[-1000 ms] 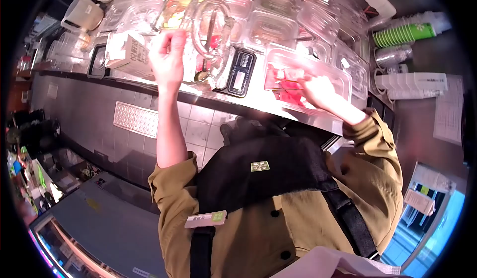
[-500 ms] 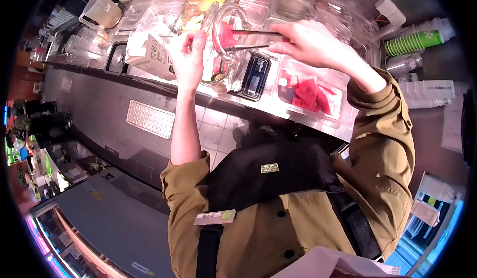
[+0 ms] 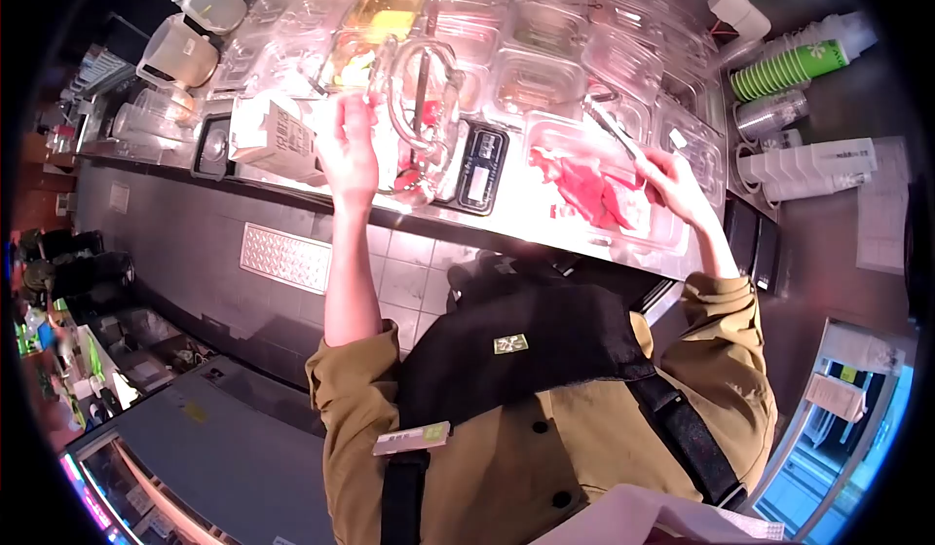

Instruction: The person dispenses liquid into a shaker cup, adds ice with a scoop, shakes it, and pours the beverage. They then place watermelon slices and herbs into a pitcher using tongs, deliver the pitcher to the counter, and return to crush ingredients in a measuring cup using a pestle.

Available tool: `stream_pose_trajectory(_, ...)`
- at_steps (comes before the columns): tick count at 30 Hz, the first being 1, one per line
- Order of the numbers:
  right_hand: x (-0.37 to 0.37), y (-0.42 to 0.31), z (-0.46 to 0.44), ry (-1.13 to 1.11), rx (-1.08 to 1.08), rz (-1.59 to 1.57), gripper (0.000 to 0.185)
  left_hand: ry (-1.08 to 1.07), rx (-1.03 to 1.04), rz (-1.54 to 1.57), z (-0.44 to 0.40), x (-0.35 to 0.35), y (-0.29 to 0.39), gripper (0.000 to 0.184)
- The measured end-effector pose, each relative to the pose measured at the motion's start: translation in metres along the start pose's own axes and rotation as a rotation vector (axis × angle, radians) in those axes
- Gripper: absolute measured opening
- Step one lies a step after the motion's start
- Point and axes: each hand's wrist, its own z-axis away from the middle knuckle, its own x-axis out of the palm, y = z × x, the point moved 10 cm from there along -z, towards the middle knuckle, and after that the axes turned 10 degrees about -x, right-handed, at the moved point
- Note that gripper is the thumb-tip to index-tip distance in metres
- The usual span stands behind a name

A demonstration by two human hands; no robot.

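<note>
My right hand (image 3: 674, 187) is closed around metal tongs (image 3: 612, 128), whose tips point up and left over the clear containers. Just below lies a clear tray (image 3: 665, 228) with red watermelon pieces (image 3: 589, 194). My left hand (image 3: 348, 160) is raised with its fingers curled, at the left side of a clear jug (image 3: 450, 97). Whether those fingers grip the jug or something else is hidden. Red pieces show inside the jug. A black digital scale (image 3: 479, 167) sits at the jug's right side, its display facing me.
Rows of clear food containers (image 3: 536, 82) fill the back of the counter. A white carton (image 3: 278, 138) stands left of my left hand. Stacked green cups (image 3: 789, 70) and white holders (image 3: 808, 167) are at the right. A grey-topped unit (image 3: 214, 438) stands behind at lower left.
My right hand has drawn the tongs out of the jug, away to the right, above the watermelon tray. The red piece they gripped is no longer between them. My left hand stays beside the jug.
</note>
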Motion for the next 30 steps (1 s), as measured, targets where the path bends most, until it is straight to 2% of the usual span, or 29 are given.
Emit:
stream_pose_trajectory(1,0.000,0.000,-0.015,-0.023,-0.019,-0.022,0.032,-0.001,-0.062,0.110,0.002,0.002,-0.004,0.027)
stream_pose_trajectory(3,-0.004,-0.028,-0.051,0.034,-0.169,-0.052,0.031,-0.039,0.085,0.004,0.008,0.005,0.017,0.029)
stream_pose_trajectory(4,-0.009,-0.039,-0.079,0.034,-0.326,0.078,0.032,0.023,-0.060,0.090,0.009,0.001,0.004,0.028)
stream_pose_trajectory(5,-0.019,-0.050,-0.108,0.079,-0.386,0.323,0.031,0.010,0.082,-0.090,0.012,0.002,0.014,0.028)
stream_pose_trajectory(6,-0.034,-0.066,-0.136,0.218,-0.450,0.564,0.030,0.043,-0.004,-0.090,0.011,-0.002,0.001,0.028)
stream_pose_trajectory(7,-0.041,-0.074,-0.174,0.200,-0.414,0.782,0.028,0.011,0.028,-0.124,0.015,0.001,0.012,0.039)
stream_pose_trajectory(8,-0.051,-0.083,-0.208,0.346,-0.490,0.842,0.027,0.063,0.134,-0.203,0.020,-0.001,0.017,0.049)
stream_pose_trajectory(10,-0.051,-0.089,-0.294,0.258,-0.347,1.131,0.030,0.058,0.172,-0.309,0.024,0.001,0.017,0.050)
stream_pose_trajectory(12,-0.036,-0.094,-0.370,0.184,-0.431,1.305,0.025,0.091,0.106,-0.270,0.026,-0.005,0.006,0.053)
stream_pose_trajectory(13,-0.028,-0.093,-0.406,0.166,-0.475,1.326,0.024,0.146,0.031,-0.154,0.029,-0.012,-0.006,0.055)
stream_pose_trajectory(14,-0.017,-0.089,-0.438,0.148,-0.515,1.344,0.023,0.053,-0.017,-0.240,0.029,-0.008,-0.005,0.070)
stream_pose_trajectory(17,0.019,-0.066,-0.511,0.113,-0.545,1.370,0.017,0.082,-0.006,-0.200,0.028,-0.007,-0.002,0.060)
stream_pose_trajectory(21,0.057,-0.024,-0.580,0.029,-0.544,1.368,0.018,0.096,0.045,-0.220,0.022,-0.005,0.005,0.056)
stream_pose_trajectory(22,0.061,-0.028,-0.578,-0.009,-0.518,1.383,0.020,0.132,0.047,-0.211,0.018,-0.003,0.010,0.049)
stream_pose_trajectory(25,0.043,-0.046,-0.566,0.017,-0.566,1.322,0.019,0.147,0.043,-0.268,0.019,-0.003,0.009,0.041)
stream_pose_trajectory(29,-0.008,-0.047,-0.545,0.048,-0.420,1.113,0.026,0.132,0.071,-0.314,0.017,0.001,0.013,0.031)
stream_pose_trajectory(30,-0.015,-0.037,-0.543,0.067,-0.406,1.099,0.027,0.122,0.085,-0.246,0.017,0.001,0.015,0.026)
